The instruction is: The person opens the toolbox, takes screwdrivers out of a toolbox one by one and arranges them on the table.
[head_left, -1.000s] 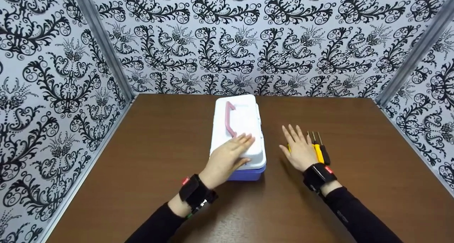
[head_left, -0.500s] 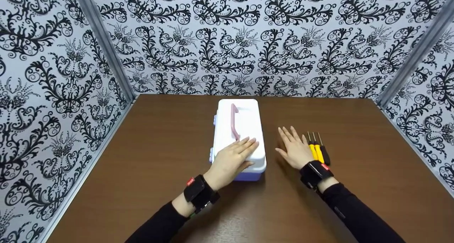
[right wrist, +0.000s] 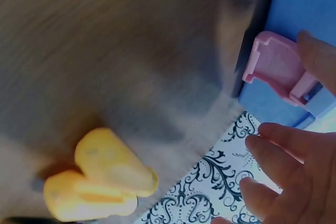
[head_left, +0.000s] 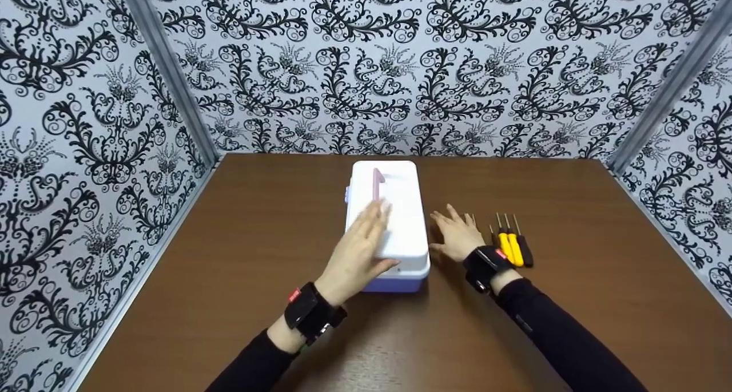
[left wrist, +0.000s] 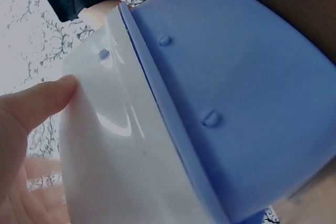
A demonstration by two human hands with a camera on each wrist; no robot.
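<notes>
Closed white-lidded blue box (head_left: 394, 220), left hand (head_left: 357, 254) on lid, contents hidden

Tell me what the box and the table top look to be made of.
The box: likely moulded plastic, glossy white lid over a smooth blue base, with highlights and small moulded studs. The table top: brown with streaky grain, so wood or wood-look laminate, slight sheen; which one is unclear.

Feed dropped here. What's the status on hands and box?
Left hand flat on box lid. Right hand open at pink latch. Screwdrivers lie aside.
</notes>
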